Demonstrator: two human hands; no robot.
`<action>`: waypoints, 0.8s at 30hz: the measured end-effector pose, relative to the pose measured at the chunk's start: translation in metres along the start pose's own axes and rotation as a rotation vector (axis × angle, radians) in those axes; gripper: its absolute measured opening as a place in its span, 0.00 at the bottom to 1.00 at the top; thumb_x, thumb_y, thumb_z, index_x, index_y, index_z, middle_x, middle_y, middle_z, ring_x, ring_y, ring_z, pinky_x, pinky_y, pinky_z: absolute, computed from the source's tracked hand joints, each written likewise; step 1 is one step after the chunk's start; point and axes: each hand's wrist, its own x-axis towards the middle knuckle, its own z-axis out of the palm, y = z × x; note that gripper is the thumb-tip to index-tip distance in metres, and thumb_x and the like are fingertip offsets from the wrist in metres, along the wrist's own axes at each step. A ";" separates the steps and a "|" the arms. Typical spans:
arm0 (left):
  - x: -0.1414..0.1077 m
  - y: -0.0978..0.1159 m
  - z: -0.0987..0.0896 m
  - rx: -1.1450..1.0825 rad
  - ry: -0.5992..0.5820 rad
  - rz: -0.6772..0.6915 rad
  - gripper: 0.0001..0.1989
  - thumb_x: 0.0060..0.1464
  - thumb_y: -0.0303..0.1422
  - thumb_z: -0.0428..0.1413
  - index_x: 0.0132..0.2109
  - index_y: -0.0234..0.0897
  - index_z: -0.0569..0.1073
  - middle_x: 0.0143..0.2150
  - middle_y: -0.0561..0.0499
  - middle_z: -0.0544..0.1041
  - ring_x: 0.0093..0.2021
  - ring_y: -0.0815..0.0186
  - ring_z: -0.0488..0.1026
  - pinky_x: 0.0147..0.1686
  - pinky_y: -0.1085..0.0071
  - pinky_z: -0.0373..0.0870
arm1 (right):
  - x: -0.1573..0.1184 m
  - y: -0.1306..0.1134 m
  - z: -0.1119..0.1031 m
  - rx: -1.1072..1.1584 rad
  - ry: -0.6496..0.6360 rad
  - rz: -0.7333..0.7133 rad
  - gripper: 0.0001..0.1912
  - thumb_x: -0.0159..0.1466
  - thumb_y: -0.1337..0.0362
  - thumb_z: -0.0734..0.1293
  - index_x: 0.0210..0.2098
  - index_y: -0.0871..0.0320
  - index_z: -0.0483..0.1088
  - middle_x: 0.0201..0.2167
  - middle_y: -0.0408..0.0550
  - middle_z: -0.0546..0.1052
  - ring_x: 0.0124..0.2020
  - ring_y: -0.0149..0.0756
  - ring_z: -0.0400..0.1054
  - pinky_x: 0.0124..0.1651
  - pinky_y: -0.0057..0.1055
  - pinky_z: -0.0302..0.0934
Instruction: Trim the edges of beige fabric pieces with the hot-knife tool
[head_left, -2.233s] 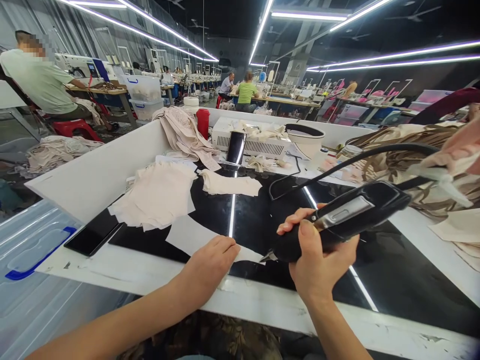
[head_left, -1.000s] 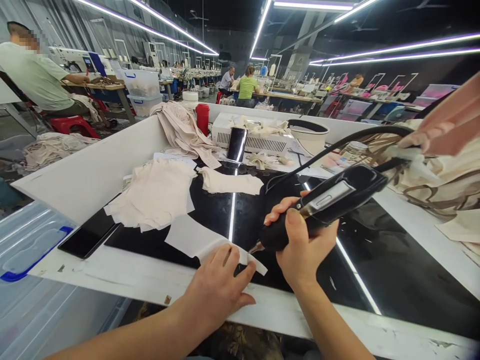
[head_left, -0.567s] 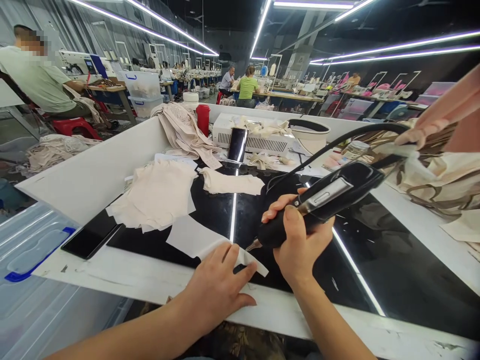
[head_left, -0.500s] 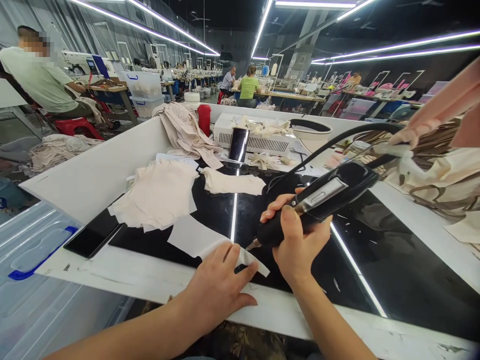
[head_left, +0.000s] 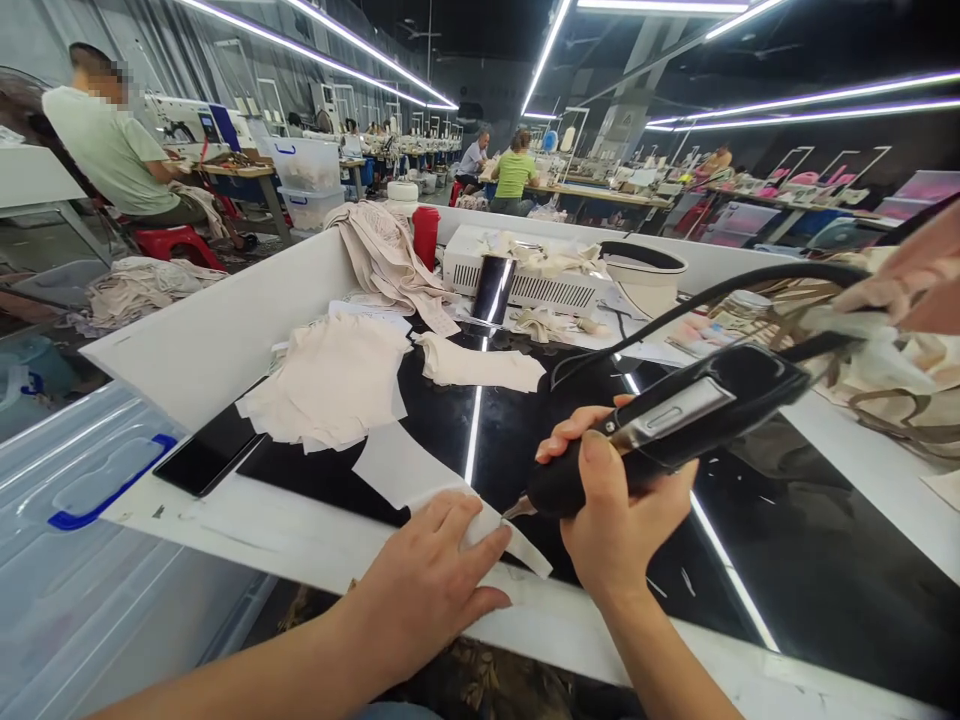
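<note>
Below the middle of the frame, a white cloth piece (head_left: 396, 466) lies slanted, its long way running from upper left to lower right. The left hand (head_left: 444, 555) rests on it, grip apart. The right hand (head_left: 619, 510) has its grip clamped round a fat black tool (head_left: 720, 400). Its metal tip (head_left: 520, 508) points left at the cloth; I can't tell if they touch. Up and left, a cream cloth heap (head_left: 330, 385) sits on the shiny black worktop (head_left: 810, 560).

Fabric pile (head_left: 326, 380) bhd/L of single pc (head_left: 391, 465), bin (head_left: 112, 570) L of tbl (head_left: 300, 525)
</note>
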 end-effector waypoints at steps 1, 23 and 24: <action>-0.002 0.001 0.000 0.009 0.003 -0.008 0.30 0.62 0.45 0.69 0.64 0.35 0.71 0.59 0.36 0.74 0.59 0.46 0.74 0.58 0.50 0.78 | -0.002 -0.002 0.000 -0.003 0.006 0.002 0.20 0.63 0.62 0.78 0.49 0.52 0.66 0.32 0.36 0.78 0.25 0.32 0.72 0.31 0.34 0.71; -0.005 0.000 0.016 0.026 0.029 0.022 0.40 0.47 0.49 0.77 0.60 0.34 0.72 0.56 0.36 0.75 0.59 0.45 0.75 0.62 0.48 0.74 | 0.003 -0.004 0.015 0.059 0.016 0.018 0.21 0.58 0.62 0.78 0.46 0.53 0.68 0.27 0.37 0.77 0.22 0.32 0.70 0.25 0.31 0.71; -0.005 0.000 0.016 0.022 0.027 0.020 0.40 0.47 0.49 0.77 0.60 0.34 0.72 0.56 0.36 0.75 0.59 0.45 0.75 0.61 0.48 0.74 | 0.003 -0.004 0.015 0.054 0.014 0.019 0.20 0.58 0.63 0.78 0.46 0.53 0.68 0.27 0.37 0.77 0.22 0.32 0.70 0.25 0.31 0.71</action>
